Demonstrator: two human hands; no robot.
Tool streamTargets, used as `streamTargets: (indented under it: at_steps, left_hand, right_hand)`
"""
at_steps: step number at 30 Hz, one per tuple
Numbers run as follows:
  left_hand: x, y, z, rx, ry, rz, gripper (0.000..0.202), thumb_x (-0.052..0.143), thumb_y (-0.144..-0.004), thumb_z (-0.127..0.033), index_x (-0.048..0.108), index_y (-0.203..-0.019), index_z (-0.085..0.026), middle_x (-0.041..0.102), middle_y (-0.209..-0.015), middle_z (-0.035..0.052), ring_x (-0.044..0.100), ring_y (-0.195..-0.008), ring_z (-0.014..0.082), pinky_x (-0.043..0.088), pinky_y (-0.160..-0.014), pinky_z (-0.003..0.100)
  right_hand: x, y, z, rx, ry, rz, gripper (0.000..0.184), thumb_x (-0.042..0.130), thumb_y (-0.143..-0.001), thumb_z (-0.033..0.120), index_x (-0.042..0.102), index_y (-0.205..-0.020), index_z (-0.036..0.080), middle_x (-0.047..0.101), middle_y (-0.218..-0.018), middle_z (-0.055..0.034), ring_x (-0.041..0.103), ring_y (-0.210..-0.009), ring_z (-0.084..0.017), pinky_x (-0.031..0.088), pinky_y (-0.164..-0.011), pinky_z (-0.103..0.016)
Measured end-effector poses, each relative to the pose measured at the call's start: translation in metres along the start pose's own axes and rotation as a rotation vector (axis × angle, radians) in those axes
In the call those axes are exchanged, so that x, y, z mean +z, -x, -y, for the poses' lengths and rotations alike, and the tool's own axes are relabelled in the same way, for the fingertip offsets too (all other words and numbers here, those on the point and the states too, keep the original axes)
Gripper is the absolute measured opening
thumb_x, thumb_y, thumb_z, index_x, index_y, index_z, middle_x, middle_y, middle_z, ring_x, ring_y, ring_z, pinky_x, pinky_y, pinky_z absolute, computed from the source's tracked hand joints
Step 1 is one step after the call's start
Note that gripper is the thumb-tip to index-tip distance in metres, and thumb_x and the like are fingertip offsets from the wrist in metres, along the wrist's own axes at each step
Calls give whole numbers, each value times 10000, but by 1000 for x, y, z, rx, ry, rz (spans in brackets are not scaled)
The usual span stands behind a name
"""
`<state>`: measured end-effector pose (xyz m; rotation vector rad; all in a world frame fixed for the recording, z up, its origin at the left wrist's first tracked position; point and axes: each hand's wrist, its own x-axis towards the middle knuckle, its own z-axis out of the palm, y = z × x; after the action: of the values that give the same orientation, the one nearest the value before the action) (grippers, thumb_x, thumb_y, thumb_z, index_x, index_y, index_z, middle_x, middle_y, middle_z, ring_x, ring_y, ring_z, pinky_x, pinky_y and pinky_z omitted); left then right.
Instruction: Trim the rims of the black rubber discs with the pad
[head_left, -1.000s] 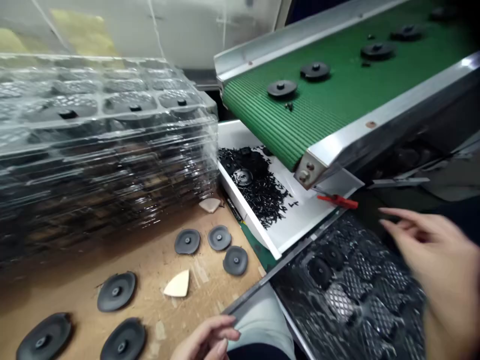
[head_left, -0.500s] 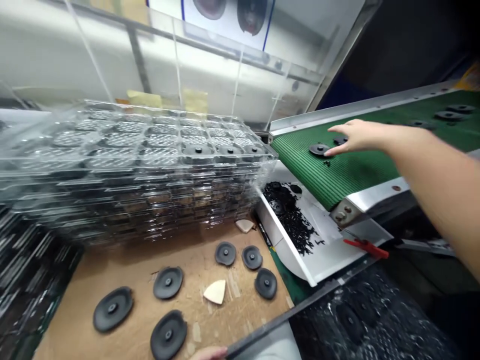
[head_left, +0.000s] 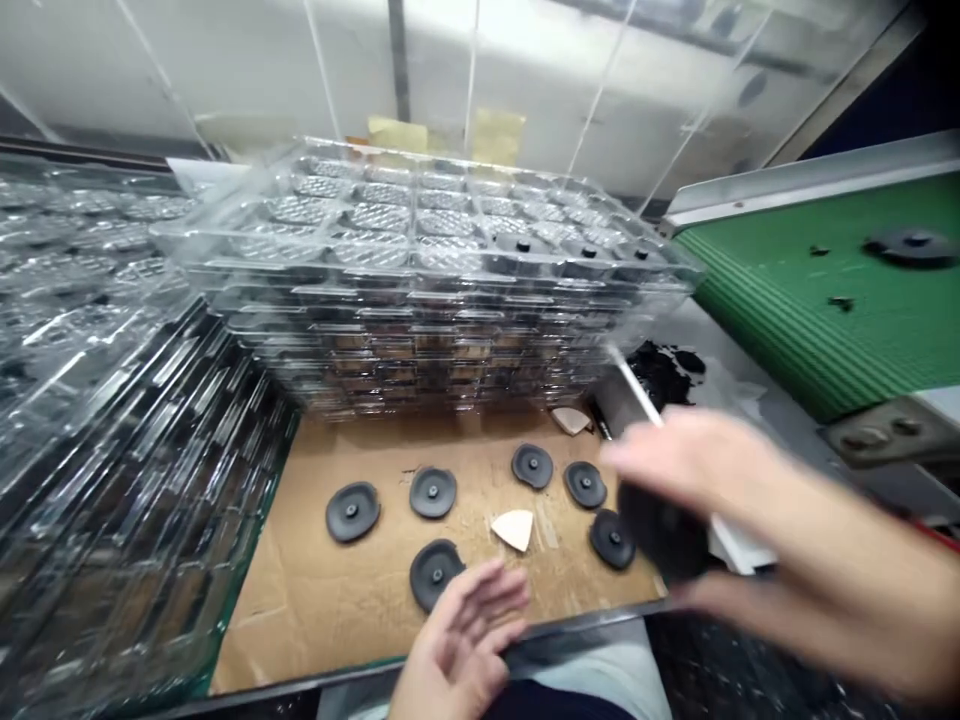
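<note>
My right hand [head_left: 724,465], smeared by motion, grips a black plastic disc [head_left: 660,530] at the right edge of the cardboard, between thumb and fingers. Palm up and empty, my left hand [head_left: 472,630] is at the board's front edge with its fingers loosely curled and apart. Just beyond it lies a dished black disc [head_left: 435,574] with a small central hub, partly covered by the fingertips. Several similar discs are spread over the cardboard [head_left: 300,600]. Among them rests a cream-coloured triangular sponge pad [head_left: 514,529]; another pad [head_left: 571,420] sits farther back.
Stacked clear plastic trays [head_left: 450,250] stand behind the cardboard, with more trays [head_left: 135,430] on the left. On the right, a white bin [head_left: 634,380] of black scraps sits below a green conveyor [head_left: 787,320], which carries a black disc [head_left: 911,247] and small scraps.
My right hand has come from the conveyor towards the cardboard, now with a black disc in it. My left hand has risen into view. The head view has swung right.
</note>
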<state>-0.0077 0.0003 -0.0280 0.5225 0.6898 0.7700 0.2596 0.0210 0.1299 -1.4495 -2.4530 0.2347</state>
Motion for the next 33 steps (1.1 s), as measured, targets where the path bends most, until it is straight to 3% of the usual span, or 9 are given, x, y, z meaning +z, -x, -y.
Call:
streamTargets:
  at_steps: [3, 8, 10, 12, 15, 19, 23, 29, 33]
  left_hand:
    - [3, -5, 7, -74, 143, 134, 781, 882, -424, -411, 636, -1163, -359, 628, -1277, 81, 553, -1199, 287, 430, -990, 401]
    - [-26, 0, 12, -244, 121, 135, 797, 893, -436, -345, 618, -1184, -324, 714, -1087, 75, 688, -929, 212, 486, -838, 300]
    - [-37, 4, 6, -281, 173, 76, 745, 877, -478, -360, 622, -1177, -305, 737, -1016, 65, 701, -887, 206, 499, -809, 290]
    - [-43, 7, -4, -275, 259, -14, 633, 843, -543, -388, 648, -1137, -287, 728, -1071, 68, 684, -972, 229, 502, -863, 316]
    - [-41, 11, -22, -189, 364, -123, 511, 805, -618, -371, 668, -1105, -293, 667, -1230, 48, 611, -1133, 268, 459, -985, 371]
    - [-33, 10, -36, -94, 407, -153, 453, 772, -672, -339, 664, -1111, -307, 657, -1248, 33, 596, -1157, 255, 425, -1038, 381]
    - [-26, 4, -32, -4, 418, -135, 439, 759, -685, -354, 666, -1111, -304, 680, -1207, 38, 613, -1134, 242, 457, -1009, 343]
    - [-3, -4, -24, 118, 332, -251, 488, 803, -643, -290, 667, -1112, -298, 689, -1190, 36, 626, -1110, 226, 515, -925, 274]
    - [13, -5, -26, 131, 295, -307, 504, 837, -586, -200, 686, -1051, -325, 725, -1107, -21, 667, -1018, 179, 538, -860, 224]
  right_hand:
    - [84, 16, 54, -18, -279, 146, 655, 654, -826, 359, 382, -1421, 327, 609, -1277, -46, 507, -1231, -288, 278, -1132, -474]
    - [169, 26, 88, 230, -603, -69, 652, 641, -813, 433, 411, -1397, 257, 578, -1313, -85, 511, -1231, -290, 405, -1050, -399]
    - [184, 26, 85, 270, -546, -91, 690, 657, -789, 464, 411, -1398, 254, 555, -1337, -93, 510, -1229, -295, 436, -1020, -396]
    - [196, 25, 73, 352, -386, -149, 551, 625, -823, 440, 493, -1334, 284, 568, -1314, -83, 540, -1185, -287, 473, -967, -412]
    - [218, 23, 45, 514, -203, -264, 314, 577, -866, 370, 633, -1150, 248, 602, -1235, -115, 559, -1104, -316, 467, -912, -502]
    - [247, 21, 22, 534, -215, -320, 261, 572, -867, 355, 659, -1037, 178, 634, -1132, -151, 552, -1055, -337, 430, -902, -556]
    - [241, 13, 23, 489, -247, -374, 222, 565, -872, 339, 690, -991, 199, 657, -1003, -115, 578, -962, -279, 469, -857, -476]
    - [178, -13, 72, 326, -334, -474, 218, 586, -858, 249, 701, -1043, 237, 593, -994, -74, 551, -943, -205, 493, -800, -343]
    - [156, -17, 91, 178, -379, -491, 229, 563, -856, 150, 717, -1015, 207, 579, -978, -82, 529, -906, -188, 485, -771, -314]
